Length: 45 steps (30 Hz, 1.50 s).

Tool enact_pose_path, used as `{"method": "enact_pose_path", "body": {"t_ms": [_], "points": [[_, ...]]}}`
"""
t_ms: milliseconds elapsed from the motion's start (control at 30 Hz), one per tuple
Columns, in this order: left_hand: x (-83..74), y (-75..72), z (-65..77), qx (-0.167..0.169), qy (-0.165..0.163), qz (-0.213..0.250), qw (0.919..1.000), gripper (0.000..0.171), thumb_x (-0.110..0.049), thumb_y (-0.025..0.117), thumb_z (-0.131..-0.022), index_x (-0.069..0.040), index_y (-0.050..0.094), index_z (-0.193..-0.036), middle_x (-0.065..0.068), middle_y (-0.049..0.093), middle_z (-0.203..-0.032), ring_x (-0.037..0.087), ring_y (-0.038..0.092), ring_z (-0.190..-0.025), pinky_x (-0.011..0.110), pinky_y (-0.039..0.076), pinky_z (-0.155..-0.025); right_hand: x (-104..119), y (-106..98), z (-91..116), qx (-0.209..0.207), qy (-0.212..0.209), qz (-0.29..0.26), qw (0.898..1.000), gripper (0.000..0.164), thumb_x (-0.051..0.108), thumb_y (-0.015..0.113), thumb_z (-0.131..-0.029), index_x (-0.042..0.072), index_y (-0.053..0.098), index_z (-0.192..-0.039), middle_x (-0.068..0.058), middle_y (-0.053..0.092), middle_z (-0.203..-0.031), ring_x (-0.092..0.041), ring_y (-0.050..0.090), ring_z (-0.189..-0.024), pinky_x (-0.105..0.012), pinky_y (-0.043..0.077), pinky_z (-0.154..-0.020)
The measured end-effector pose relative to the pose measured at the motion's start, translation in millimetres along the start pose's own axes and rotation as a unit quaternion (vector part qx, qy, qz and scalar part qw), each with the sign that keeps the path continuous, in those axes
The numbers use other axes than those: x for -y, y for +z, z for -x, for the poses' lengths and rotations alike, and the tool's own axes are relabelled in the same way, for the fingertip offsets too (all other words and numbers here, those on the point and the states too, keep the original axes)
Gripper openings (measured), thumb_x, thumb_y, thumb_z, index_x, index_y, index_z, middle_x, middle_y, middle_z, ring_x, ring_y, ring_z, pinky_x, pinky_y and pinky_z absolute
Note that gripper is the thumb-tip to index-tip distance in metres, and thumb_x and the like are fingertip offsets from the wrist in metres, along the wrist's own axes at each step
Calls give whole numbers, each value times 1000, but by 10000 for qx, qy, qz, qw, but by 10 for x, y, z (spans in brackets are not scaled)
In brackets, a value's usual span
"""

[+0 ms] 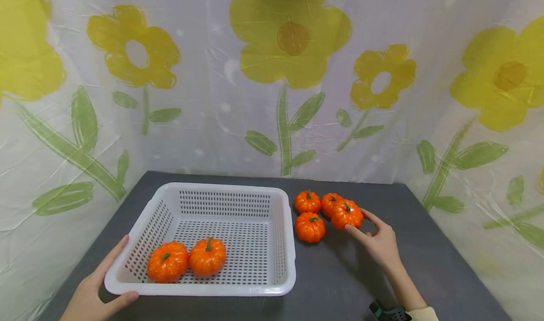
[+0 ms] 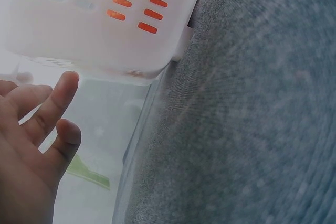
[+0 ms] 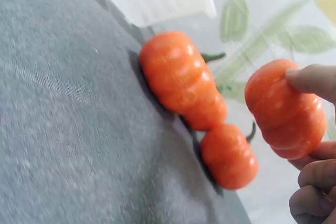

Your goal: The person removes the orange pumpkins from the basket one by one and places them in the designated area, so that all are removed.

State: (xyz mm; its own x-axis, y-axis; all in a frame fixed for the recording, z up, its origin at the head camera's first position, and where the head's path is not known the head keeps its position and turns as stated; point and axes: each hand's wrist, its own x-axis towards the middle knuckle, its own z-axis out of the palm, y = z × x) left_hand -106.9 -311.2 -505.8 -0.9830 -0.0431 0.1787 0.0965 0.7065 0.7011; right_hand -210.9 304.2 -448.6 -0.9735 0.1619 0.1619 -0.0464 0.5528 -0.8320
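My right hand (image 1: 380,245) pinches a small orange pumpkin (image 1: 346,215) between thumb and fingers. In the right wrist view this pumpkin (image 3: 286,109) is raised off the table. Beside it, three more pumpkins rest on the table: one at the back (image 1: 307,201), one in front (image 1: 310,228) and one partly hidden behind the held pumpkin (image 1: 329,202). A white slotted plastic basket (image 1: 199,290) stands to their left, with two pumpkins (image 1: 167,263) (image 1: 208,257) inside near its front. My left hand (image 1: 91,288) is at the basket's front left corner, thumb and fingers spread.
The dark grey table (image 1: 340,283) runs back to a white curtain (image 1: 204,137) printed with yellow flowers, which also hangs at both sides. A dark watch (image 1: 388,311) is on the right wrist.
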Motion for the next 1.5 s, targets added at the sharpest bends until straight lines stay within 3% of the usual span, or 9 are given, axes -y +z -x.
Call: {"method": "enact_pose_path", "body": {"t_ms": [567, 667, 833, 900, 1067, 1167, 1233, 1300, 1500], "points": [[28, -12, -36, 223, -252, 285, 9990, 112, -28, 85, -90, -29, 8, -173, 35, 36, -162, -25, 29, -107, 87, 37, -92, -376, 42, -57, 412, 291, 181, 9986, 75, 37, 85, -90, 8, 56, -153, -2, 62, -75, -7, 34, -43, -24, 34, -47], [23, -3, -30, 163, -207, 291, 9992, 113, -28, 85, -89, -30, 9, -172, 34, 36, -162, -26, 27, -107, 87, 37, -92, -418, 101, -65, 508, 313, 244, 9979, 75, 38, 85, -90, 9, 56, -153, -13, 73, -105, -10, 35, -45, -25, 36, -49], [12, -7, -25, 121, -130, 107, 9998, 115, -28, 87, -88, -28, 10, -173, 34, 39, -161, -25, 29, -106, 84, 41, -90, -468, 174, -52, 605, 225, 630, 9959, 79, 43, 83, -91, 7, 54, -155, -20, 57, -153, -25, 63, -101, -33, 50, -81], [7, -5, -22, 99, -78, 72, 9999, 115, -28, 87, -87, -26, 11, -173, 34, 41, -159, -27, 28, -105, 84, 42, -89, -477, 186, -46, 632, 192, 669, 9956, 80, 43, 82, -92, 5, 52, -156, -22, 54, -156, -33, 55, -132, -43, 49, -98], [10, 7, -11, 12, 10, 56, 10000, 114, -26, 88, -86, -26, 13, -172, 34, 43, -157, -28, 27, -105, 84, 42, -89, -495, 197, -48, 709, 156, 573, 9957, 81, 42, 80, -94, 4, 48, -158, -24, 50, -159, -42, 43, -148, -59, 43, -112], [34, 9, -5, -112, 131, -36, 9998, 114, -26, 90, -84, -28, 17, -172, -3, 43, -164, -27, 31, -107, 64, 56, -94, -512, 208, -53, 708, 62, 664, 9953, 80, 42, 79, -95, 4, 48, -159, -23, 50, -158, -40, 56, -133, -52, 51, -103], [41, 8, -3, -215, 251, -67, 9994, 113, -25, 91, -83, -29, 21, -171, -32, 37, -155, -26, 34, -108, 35, 58, -91, -523, 216, -59, 737, 31, 585, 9956, 79, 40, 79, -96, 5, 48, -159, -23, 52, -157, -30, 68, -97, -40, 56, -84], [40, 8, -2, -305, 357, -75, 9989, 113, -24, 92, -81, -30, 24, -171, -50, 27, -139, -25, 37, -109, 11, 45, -82, -525, 221, -62, 778, -4, 429, 9960, 78, 37, 80, -96, 6, 48, -159, -23, 54, -155, -17, 56, -62, -31, 50, -62], [38, 26, 16, -387, 445, 13, 9983, 113, -22, 92, -80, -32, 25, -170, -55, 25, -136, -27, 35, -111, -1, 30, -80, -536, 234, -71, 858, -57, 161, 9962, 78, 33, 80, -96, 5, 46, -160, -25, 55, -150, -6, 32, -43, -24, 37, -48]]}}
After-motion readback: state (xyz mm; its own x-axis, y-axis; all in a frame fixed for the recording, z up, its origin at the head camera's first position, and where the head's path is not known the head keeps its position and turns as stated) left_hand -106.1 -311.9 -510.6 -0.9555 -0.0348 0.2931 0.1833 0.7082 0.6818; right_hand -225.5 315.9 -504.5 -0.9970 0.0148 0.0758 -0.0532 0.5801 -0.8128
